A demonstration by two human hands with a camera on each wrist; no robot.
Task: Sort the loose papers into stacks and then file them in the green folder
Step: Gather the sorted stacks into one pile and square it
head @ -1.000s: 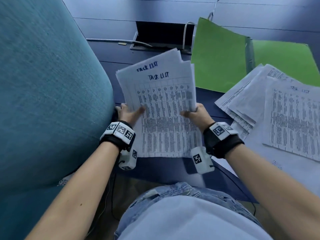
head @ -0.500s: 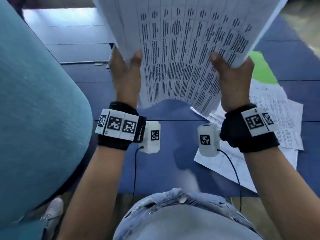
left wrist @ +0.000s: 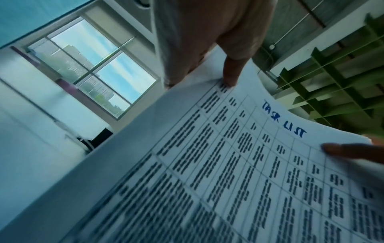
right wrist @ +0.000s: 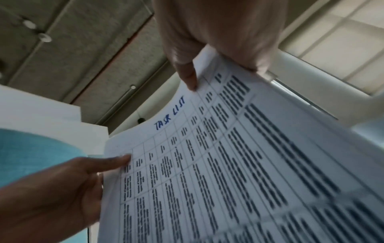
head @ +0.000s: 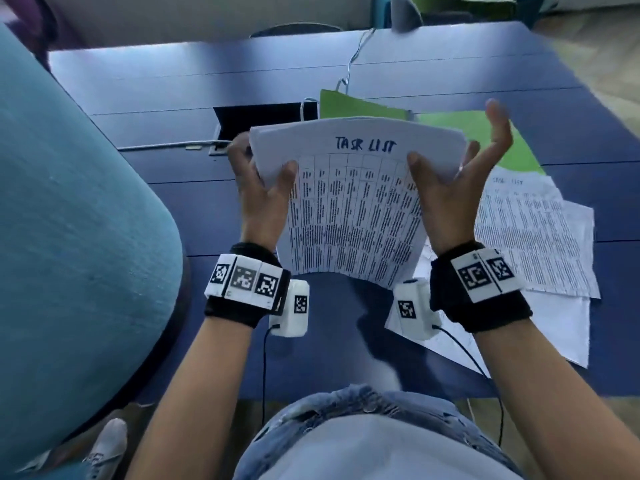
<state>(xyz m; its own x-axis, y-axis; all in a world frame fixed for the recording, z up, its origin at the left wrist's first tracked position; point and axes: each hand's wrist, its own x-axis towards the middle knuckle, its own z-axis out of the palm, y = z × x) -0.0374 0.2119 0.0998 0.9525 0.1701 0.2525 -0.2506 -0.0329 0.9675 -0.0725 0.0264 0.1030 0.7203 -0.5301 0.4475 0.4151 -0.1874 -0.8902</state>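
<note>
A stack of printed "TASK LIST" papers [head: 353, 209] is held upright above the blue table [head: 173, 98], bowed slightly. My left hand [head: 266, 181] grips its left edge, thumb on the front and fingers behind. My right hand [head: 446, 181] pinches the right edge with the thumb on the front, and one finger sticks up past the paper. The green folder [head: 485, 136] lies open behind the stack, partly hidden by it. Both wrist views show the stack [left wrist: 228, 164] [right wrist: 228, 164] from below with a thumb on each side.
More loose papers [head: 540, 237] lie spread on the table at the right, reaching to its front edge. A large teal chair back [head: 69, 237] fills the left. A black cable box [head: 263, 119] and a white cable [head: 353, 57] sit at the back.
The stack was lifted off the table close to my face, then lowered and moved away. Its sheets, offset a second ago, now sit squared together. Both hands kept hold.
</note>
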